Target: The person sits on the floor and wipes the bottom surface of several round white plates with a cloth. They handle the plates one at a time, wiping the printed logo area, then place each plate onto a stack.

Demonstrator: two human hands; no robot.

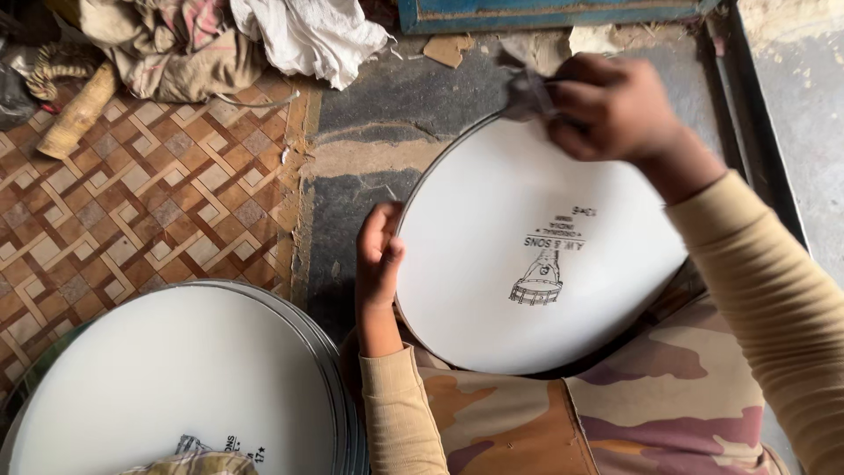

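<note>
White round drumhead with metal rim (519, 264) resting on lap, centre near. Left hand (378, 255) gripping left rim edge; right hand (615, 105) pinching small grey cloth (527, 92) at far rim. Rim-wiping step; next, likely rotating drumhead.

Patterned floor (149, 202): drumhead stack (176, 378), rags (220, 40).

Floor was split: patterned brown-and-cream tile mat (132, 202) on the left, worn grey concrete (369, 114) with cracked patches in the middle. Crumpled cloths (220, 40) and a rope coil (57, 66) were heaped along the top edge, next to a blue painted wooden board (545, 13). Dark metal frame (756, 114) ran down the right side; light was flat and diffuse.
</note>
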